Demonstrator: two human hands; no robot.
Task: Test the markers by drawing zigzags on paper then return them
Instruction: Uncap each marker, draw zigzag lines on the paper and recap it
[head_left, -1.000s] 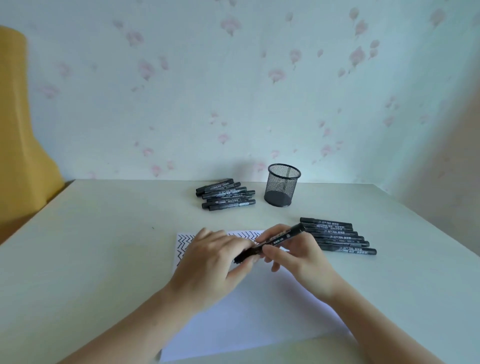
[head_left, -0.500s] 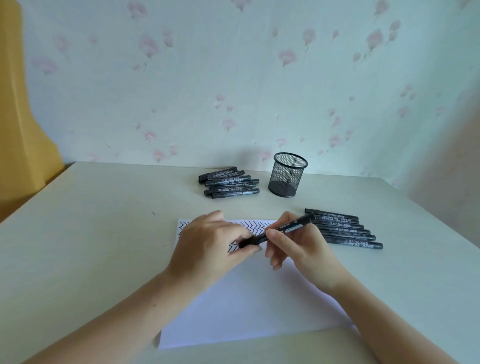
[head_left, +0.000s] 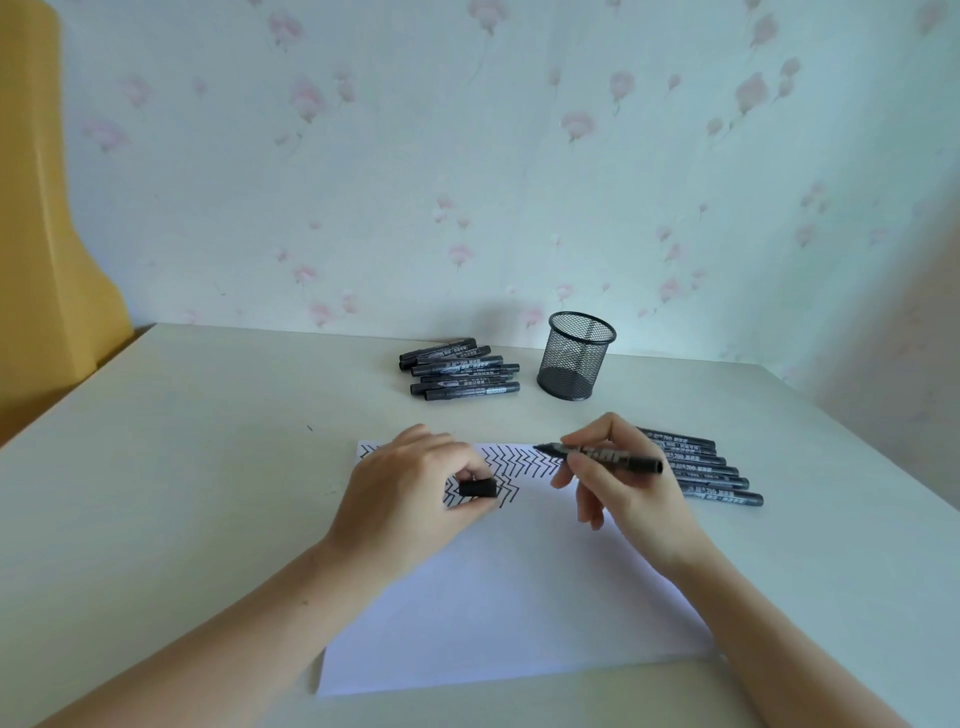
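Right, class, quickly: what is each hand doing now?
Left hand: holding the marker cap.
Right hand: holding the uncapped marker.

Left hand (head_left: 410, 483) pinches cap (head_left: 477, 488); right hand (head_left: 626, 488) grips marker (head_left: 602, 455).

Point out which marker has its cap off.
The marker gripped in the right hand, tip bare over the paper. Its cap is pinched in the left hand. Both piles on the table lie capped.
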